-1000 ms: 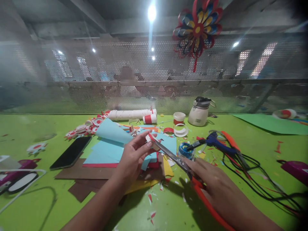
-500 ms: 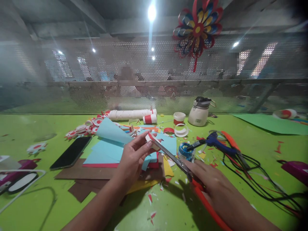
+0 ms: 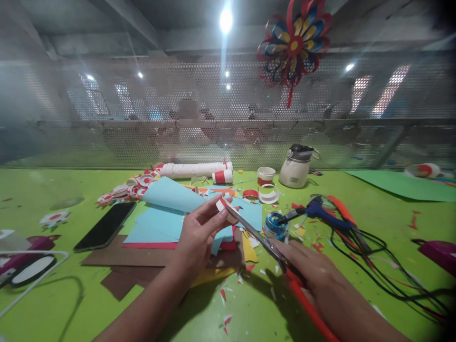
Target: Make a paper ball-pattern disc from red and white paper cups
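Between the thumb and fingers of my left hand [image 3: 199, 228] is a small red and white paper cup piece [image 3: 223, 205], held up over the blue paper sheets [image 3: 160, 223]. My right hand [image 3: 309, 266] grips red-handled scissors [image 3: 256, 232], whose blades reach left to the edge of that piece. The blades look almost closed; whether paper lies between them I cannot make out. Under my hands, brown card [image 3: 142, 251] lies beneath the blue sheets.
A blue jar [image 3: 275, 225] and a blue-handled tool [image 3: 327, 212] with black cords lie to the right. Paper cups [image 3: 266, 175], a white bottle [image 3: 295, 168] and a white tube [image 3: 195, 170] are at the back. A phone [image 3: 105, 227] lies left; paper scraps are scattered about.
The cup piece has turned slightly in my left fingers, and the scissor blades stay against it. The rest of the scene shifts only a little with the camera.
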Action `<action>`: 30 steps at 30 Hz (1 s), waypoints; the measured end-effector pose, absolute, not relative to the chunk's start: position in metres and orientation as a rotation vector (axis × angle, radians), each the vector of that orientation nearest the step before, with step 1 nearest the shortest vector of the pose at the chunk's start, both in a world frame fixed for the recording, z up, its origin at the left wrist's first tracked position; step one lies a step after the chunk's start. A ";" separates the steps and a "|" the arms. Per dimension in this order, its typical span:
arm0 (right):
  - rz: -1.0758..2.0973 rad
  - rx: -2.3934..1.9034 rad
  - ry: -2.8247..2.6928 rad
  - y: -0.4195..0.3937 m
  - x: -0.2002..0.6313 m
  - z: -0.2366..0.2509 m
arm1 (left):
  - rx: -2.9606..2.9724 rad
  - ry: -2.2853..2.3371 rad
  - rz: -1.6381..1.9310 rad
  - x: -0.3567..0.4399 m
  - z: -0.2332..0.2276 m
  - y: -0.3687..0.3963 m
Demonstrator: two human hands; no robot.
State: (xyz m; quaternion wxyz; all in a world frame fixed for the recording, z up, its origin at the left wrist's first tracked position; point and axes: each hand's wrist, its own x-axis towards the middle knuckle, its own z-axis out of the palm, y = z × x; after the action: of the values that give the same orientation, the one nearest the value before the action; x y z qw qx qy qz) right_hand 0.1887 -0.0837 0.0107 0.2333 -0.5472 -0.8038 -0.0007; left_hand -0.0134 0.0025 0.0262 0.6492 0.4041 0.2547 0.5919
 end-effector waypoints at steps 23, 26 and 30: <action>0.144 -1.504 -2.173 -0.078 0.190 0.008 | 1.038 0.680 1.374 -0.015 0.023 0.005; 0.156 -1.510 -2.171 -0.079 0.189 0.010 | 1.045 0.674 1.374 -0.014 0.020 0.005; 0.131 -1.513 -2.169 -0.082 0.188 0.012 | 1.058 0.686 1.372 -0.014 0.019 0.005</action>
State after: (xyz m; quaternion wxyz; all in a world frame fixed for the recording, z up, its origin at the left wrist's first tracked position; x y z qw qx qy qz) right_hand 0.1878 -0.0816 0.0117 0.2443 -0.5542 -0.7943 0.0481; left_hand -0.0136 0.0048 0.0186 0.5965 0.4557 0.2953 0.5910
